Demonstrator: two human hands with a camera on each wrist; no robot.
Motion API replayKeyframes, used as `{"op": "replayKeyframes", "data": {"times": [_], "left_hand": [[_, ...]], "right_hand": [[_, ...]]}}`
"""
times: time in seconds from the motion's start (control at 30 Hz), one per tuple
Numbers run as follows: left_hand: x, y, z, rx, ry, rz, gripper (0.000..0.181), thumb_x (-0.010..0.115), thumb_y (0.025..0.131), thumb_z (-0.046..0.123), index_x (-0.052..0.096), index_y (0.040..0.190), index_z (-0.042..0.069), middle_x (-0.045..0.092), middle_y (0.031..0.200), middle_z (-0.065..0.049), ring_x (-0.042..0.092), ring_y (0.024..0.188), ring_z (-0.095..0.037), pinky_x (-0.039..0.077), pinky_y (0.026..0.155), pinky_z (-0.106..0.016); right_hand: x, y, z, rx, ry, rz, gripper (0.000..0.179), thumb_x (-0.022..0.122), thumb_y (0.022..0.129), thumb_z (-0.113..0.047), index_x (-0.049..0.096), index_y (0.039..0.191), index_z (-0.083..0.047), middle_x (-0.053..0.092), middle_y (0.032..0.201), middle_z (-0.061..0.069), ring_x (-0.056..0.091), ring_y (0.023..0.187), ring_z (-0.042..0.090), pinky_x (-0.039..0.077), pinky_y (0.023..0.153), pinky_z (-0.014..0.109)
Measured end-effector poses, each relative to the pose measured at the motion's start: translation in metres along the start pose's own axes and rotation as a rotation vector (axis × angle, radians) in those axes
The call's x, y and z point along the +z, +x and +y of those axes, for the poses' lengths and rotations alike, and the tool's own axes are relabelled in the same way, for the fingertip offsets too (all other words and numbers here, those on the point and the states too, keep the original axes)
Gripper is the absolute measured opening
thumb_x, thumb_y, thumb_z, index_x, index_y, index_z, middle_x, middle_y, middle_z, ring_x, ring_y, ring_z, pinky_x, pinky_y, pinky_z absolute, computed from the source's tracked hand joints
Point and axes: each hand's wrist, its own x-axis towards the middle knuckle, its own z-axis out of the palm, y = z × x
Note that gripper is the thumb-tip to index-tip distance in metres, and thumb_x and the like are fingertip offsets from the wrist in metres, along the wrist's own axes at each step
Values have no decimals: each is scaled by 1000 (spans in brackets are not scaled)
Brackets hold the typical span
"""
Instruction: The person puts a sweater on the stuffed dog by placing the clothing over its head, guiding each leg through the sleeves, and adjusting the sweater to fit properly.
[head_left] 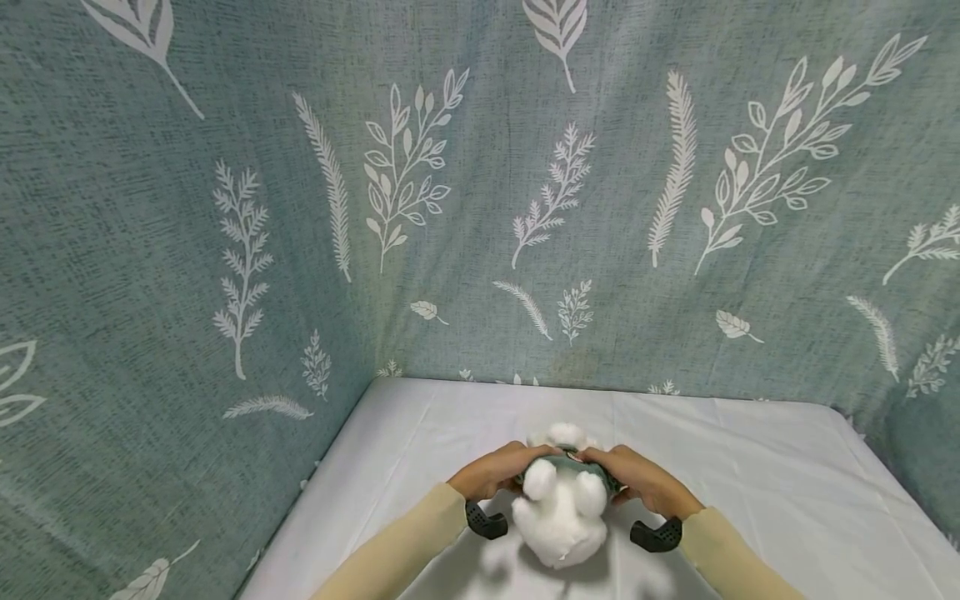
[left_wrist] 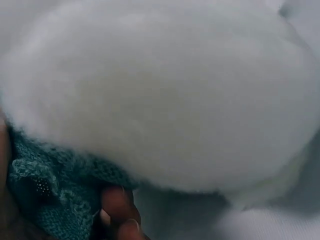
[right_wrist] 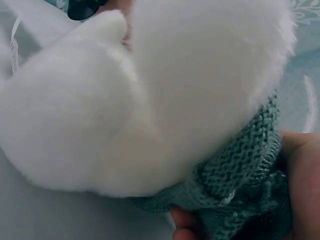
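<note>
Green knit [right_wrist: 240, 160] on the white toy [head_left: 558, 529] sits grasped between our left grip [head_left: 497, 471] and right grip [head_left: 651, 482], over the cloth [head_left: 720, 467]. Uneven tugging could stretch the knit; if either grip slips, the toy may tumble.

One plush toy [head_left: 558, 529] (two hands [head_left: 493, 470]).

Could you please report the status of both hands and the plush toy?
Left hand, right hand: both gripping teal knit garment. White plush toy wearing it. Nothing seen blocking either hand.
</note>
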Motion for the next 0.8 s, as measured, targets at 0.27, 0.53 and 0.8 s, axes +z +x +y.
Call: {"op": "replayKeyframes", "data": {"times": [0.27,0.53,0.8], "left_hand": [[-1,-1,-6,-8,-22,5,56,65,92,62,75,101,7,71,100,-6,65,84,-17,55,70,-31],[-2,-6,0,-2,79,44,59,62,93,65,75,100,8,70,98,-6,66,84,-20,56,70,-36],[-10,-17,11,60,221,94,51,61,97,58,72,80,12,63,82,-1,54,70,-17,46,61,-34]], "right_hand": [[2,4,6,-4,34,-9,59,63,95,-55,72,110,1,67,111,13,64,98,27,56,74,45],[1,3,5,-4,-9,23,67,64,93,-61,71,114,3,67,116,13,64,102,28,57,78,48],[-8,-12,5,-63,-82,135,68,57,97,-64,72,115,0,63,90,10,61,78,26,55,68,41]]}}
